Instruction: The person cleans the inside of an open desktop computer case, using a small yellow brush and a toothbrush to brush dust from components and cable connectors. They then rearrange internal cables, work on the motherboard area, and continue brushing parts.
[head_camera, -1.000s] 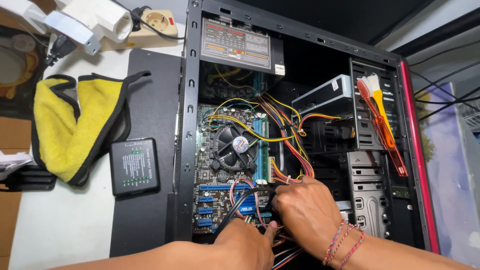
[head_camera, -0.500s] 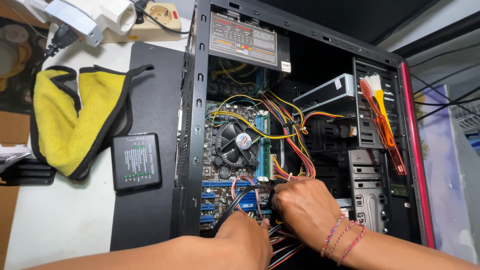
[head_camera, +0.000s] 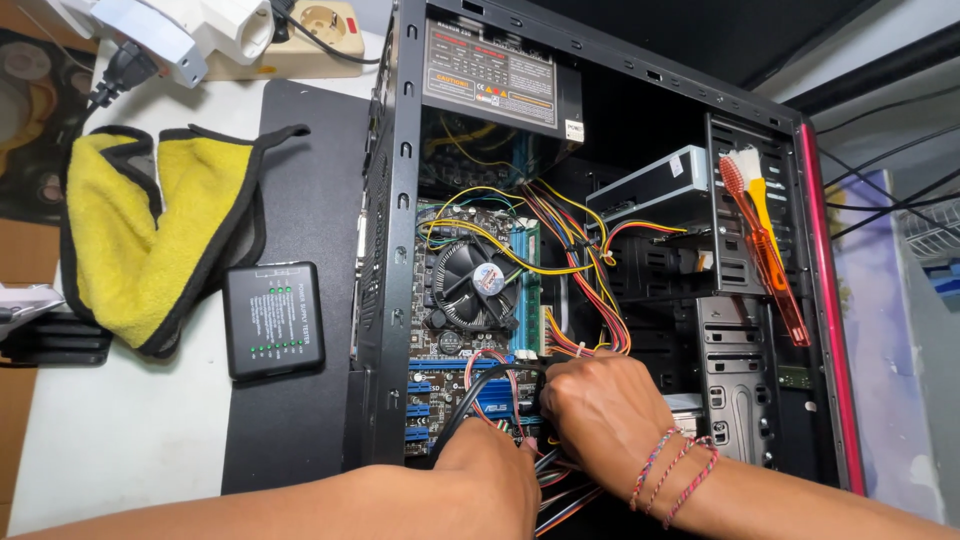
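Both hands sit lower than before: right hand (head_camera: 600, 415) pinches cables (head_camera: 500, 385) over motherboard (head_camera: 470, 345); left hand (head_camera: 495, 475) braces below; next, seat connector squarely

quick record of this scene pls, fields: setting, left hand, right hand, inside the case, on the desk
setting: open black computer case lying on a white desk
left hand: left hand low in the case, by the black cables; grip hidden
right hand: right hand on the wire bundle beside the motherboard; grip unclear
inside the case: cooler fan, power supply
on the desk: yellow cloth, small black tester box, power strip
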